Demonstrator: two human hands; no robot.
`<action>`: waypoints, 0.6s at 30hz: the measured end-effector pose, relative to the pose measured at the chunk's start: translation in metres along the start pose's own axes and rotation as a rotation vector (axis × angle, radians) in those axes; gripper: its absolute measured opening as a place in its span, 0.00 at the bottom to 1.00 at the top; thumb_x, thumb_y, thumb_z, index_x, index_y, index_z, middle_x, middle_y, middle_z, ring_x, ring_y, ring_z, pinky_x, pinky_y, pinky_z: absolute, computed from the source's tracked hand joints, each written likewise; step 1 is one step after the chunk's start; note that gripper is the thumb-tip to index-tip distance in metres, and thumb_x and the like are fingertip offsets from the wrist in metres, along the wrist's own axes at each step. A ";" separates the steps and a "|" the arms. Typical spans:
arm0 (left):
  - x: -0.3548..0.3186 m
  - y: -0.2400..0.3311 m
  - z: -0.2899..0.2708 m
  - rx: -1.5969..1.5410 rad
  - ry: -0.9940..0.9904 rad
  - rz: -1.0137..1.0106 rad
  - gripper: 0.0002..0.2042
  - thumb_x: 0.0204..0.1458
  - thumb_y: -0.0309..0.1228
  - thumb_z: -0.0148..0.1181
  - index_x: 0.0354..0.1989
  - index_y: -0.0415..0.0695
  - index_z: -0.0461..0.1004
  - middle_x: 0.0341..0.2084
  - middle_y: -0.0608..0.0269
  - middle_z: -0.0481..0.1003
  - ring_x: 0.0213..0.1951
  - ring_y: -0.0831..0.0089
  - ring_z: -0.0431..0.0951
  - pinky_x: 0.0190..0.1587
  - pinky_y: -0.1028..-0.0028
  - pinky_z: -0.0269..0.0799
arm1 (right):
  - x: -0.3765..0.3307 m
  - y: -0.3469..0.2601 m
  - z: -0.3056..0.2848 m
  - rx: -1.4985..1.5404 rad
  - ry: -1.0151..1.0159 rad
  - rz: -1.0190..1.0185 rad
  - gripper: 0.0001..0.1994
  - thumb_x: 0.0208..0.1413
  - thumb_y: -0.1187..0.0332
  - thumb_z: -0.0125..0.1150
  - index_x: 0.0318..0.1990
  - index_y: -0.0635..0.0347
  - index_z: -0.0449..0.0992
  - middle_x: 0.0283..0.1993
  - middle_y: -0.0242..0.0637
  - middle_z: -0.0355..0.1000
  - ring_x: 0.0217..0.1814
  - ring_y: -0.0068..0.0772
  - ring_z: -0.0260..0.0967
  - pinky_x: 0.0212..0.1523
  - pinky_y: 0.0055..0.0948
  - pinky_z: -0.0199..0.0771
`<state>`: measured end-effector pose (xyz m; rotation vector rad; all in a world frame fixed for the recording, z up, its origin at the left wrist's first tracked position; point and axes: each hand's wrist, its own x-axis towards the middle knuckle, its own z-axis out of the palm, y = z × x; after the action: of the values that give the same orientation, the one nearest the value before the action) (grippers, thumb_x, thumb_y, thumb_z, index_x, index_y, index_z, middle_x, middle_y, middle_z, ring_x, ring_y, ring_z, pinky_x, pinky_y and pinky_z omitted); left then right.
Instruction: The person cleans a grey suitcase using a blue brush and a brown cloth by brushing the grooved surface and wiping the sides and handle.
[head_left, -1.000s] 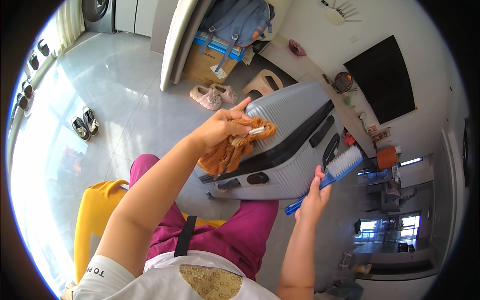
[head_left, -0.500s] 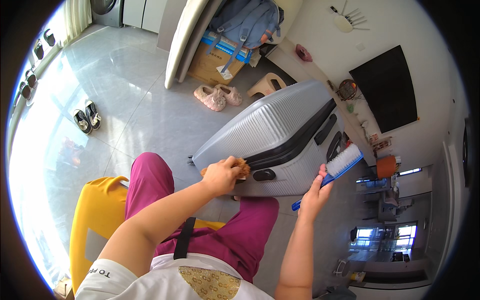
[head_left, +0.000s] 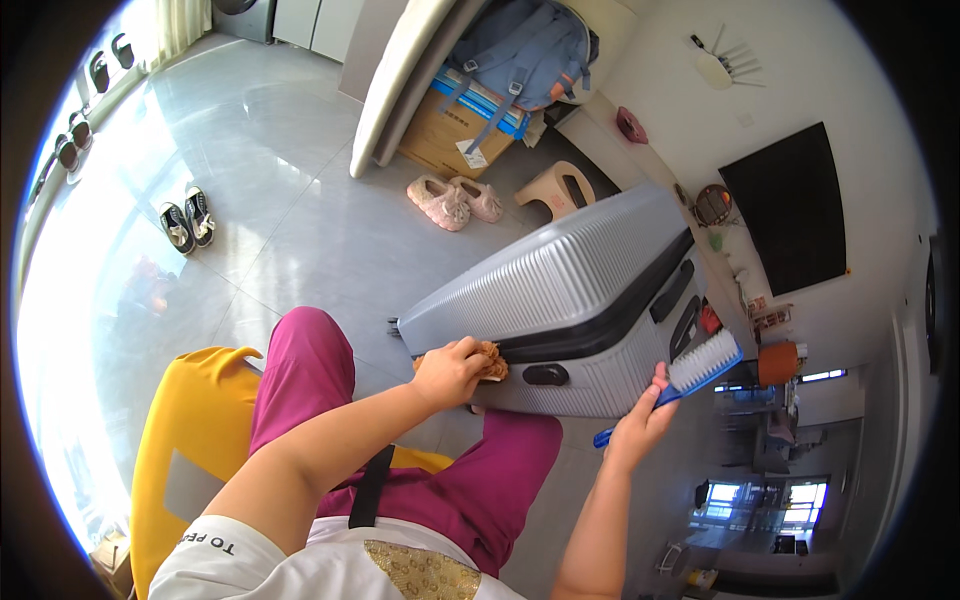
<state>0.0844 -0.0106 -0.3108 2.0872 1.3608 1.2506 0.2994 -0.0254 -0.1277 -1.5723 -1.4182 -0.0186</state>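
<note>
A silver ribbed suitcase [head_left: 560,270] with a black zip band lies tilted in front of my knees. My left hand [head_left: 450,373] is closed round a bunched brown cloth [head_left: 492,362] and presses it to the case, beside the zip band and a small black foot [head_left: 545,375]. My right hand [head_left: 641,425] grips the blue handle of a scrub brush [head_left: 705,365]. The brush's white bristles face up and away from the case, near its black side handle. Part of the cloth is hidden under my left fingers.
Pink fluffy slippers [head_left: 455,202] and a beige stool [head_left: 556,190] stand beyond the suitcase. A blue backpack [head_left: 520,55] rests on a cardboard box [head_left: 445,137]. Black shoes [head_left: 188,220] lie on the grey floor at left. Under me is a yellow chair [head_left: 190,430].
The whole view has shifted slightly, so the room and suitcase appear lower and further right. Both hands keep hold of the cloth and the brush; the left stays at the zip band.
</note>
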 end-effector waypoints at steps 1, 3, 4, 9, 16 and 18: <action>0.007 0.003 -0.008 -0.089 0.083 0.035 0.11 0.45 0.25 0.65 0.38 0.46 0.78 0.41 0.61 0.73 0.37 0.62 0.79 0.35 0.68 0.79 | 0.001 0.001 -0.001 -0.007 0.004 -0.014 0.09 0.67 0.71 0.43 0.47 0.67 0.67 0.60 0.44 0.71 0.61 0.37 0.66 0.65 0.34 0.58; 0.026 0.029 -0.038 -0.271 0.238 0.103 0.12 0.45 0.26 0.65 0.40 0.46 0.78 0.41 0.61 0.73 0.38 0.61 0.79 0.37 0.68 0.79 | -0.001 0.006 -0.005 -0.031 0.008 -0.032 0.09 0.67 0.71 0.43 0.47 0.67 0.67 0.60 0.44 0.71 0.61 0.37 0.66 0.65 0.34 0.58; 0.042 0.043 -0.051 -0.348 0.327 0.136 0.15 0.43 0.25 0.67 0.42 0.46 0.78 0.40 0.60 0.73 0.37 0.61 0.79 0.37 0.67 0.79 | -0.001 0.011 -0.007 -0.024 0.013 -0.024 0.09 0.67 0.71 0.43 0.47 0.67 0.67 0.59 0.44 0.72 0.61 0.37 0.66 0.65 0.34 0.57; 0.072 0.043 -0.062 -0.319 0.371 0.251 0.15 0.41 0.23 0.67 0.41 0.47 0.77 0.41 0.58 0.72 0.33 0.60 0.78 0.32 0.67 0.75 | 0.003 0.034 -0.027 -0.009 -0.003 -0.023 0.12 0.66 0.72 0.41 0.51 0.71 0.66 0.59 0.42 0.72 0.61 0.37 0.66 0.65 0.34 0.58; -0.018 -0.028 0.012 -0.109 -0.038 -0.158 0.09 0.43 0.27 0.64 0.36 0.49 0.80 0.41 0.62 0.74 0.38 0.59 0.79 0.39 0.63 0.78 | 0.017 0.040 -0.039 -0.059 -0.053 0.034 0.08 0.67 0.70 0.43 0.45 0.65 0.66 0.61 0.43 0.70 0.64 0.35 0.62 0.69 0.35 0.50; -0.005 -0.009 0.001 -0.256 0.091 0.020 0.11 0.43 0.27 0.65 0.37 0.49 0.80 0.41 0.62 0.74 0.38 0.60 0.79 0.38 0.65 0.79 | 0.016 0.042 -0.038 -0.065 -0.047 0.015 0.08 0.67 0.70 0.43 0.45 0.65 0.66 0.60 0.43 0.71 0.64 0.36 0.62 0.69 0.36 0.50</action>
<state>0.0797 -0.0102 -0.3203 1.8931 1.1495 1.4604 0.3579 -0.0309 -0.1250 -1.6466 -1.4548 -0.0192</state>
